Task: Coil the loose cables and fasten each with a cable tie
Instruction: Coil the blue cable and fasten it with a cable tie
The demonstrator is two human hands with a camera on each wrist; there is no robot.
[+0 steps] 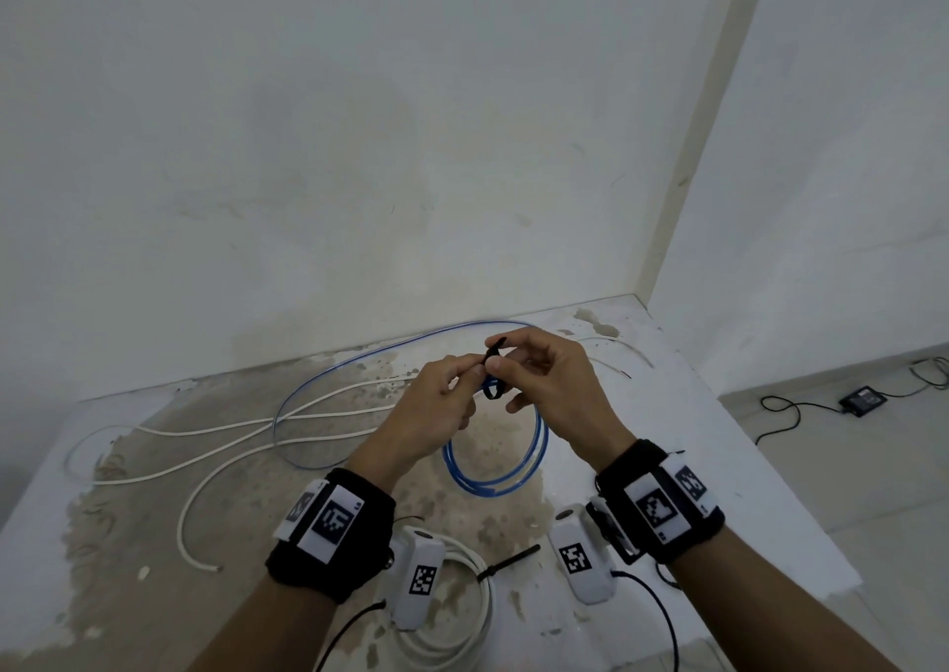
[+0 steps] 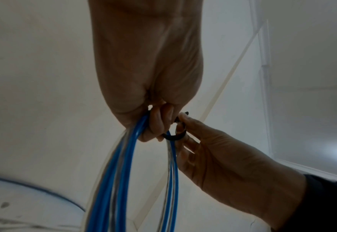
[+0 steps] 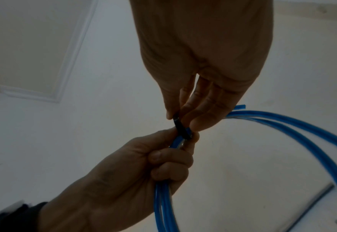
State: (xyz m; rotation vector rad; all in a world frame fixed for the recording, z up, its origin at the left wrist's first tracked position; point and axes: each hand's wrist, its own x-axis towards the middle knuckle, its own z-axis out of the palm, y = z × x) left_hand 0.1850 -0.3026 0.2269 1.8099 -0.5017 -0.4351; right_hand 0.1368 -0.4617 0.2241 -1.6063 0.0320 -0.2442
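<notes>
Head view, bench: stained white surface set into a wall corner; it carries the cables, so the hands can work just above it.
Loose white cable: sprawls across the left of the bench, uncoiled and without a tie; by my reading it waits its turn.
White coil: lies at the near edge under the wrists, with a black tie sticking out of it; it looks already fastened.
Blue cable: gathered into a few loops that hang from the hands, the lower arc near the bench; a loose run of it trails away to the back left, so the coil seems only partly wound.
Left hand: fingers curled tight round the bunched blue strands at the top of the coil, likely to keep the loops together while the tie goes on.
Right hand: thumb and fingers pinch the strap, the other fingers lightly bent.
Cable tie: black strap looped round some of the blue strands just beside the left fingers; the loop stands slack, so I judge it not yet drawn tight.
Tie tail: pokes up between the two hands, where the right fingers can pull it.
</notes>
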